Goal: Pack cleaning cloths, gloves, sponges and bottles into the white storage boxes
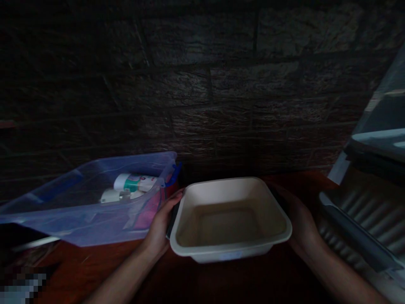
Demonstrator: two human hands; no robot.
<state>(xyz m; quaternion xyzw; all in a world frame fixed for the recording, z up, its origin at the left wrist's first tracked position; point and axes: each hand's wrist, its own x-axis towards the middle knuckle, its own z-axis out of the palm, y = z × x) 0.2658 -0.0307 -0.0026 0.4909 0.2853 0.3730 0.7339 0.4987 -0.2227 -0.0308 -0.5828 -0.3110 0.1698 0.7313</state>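
Observation:
A cream-coloured, empty plastic basin [230, 253] with a wide rim is held level between my two hands, over a reddish-brown wooden surface. My left hand [160, 226] is closed on its left end, at a dark handle [173, 219]. On the opposite end my right hand [299, 221] grips the basin in shadow; its fingers are mostly hidden behind the side. A small pale label [230, 255] shows on the basin's front wall.
Left of the basin stands a clear purplish storage box [104, 232] with blue latches, holding a white and green bottle [134, 182], a white item [110, 195] and pink cloth [150, 211]. A dark ribbed rack [357, 232] is at the right. A stone-brick wall [202, 93] rises behind.

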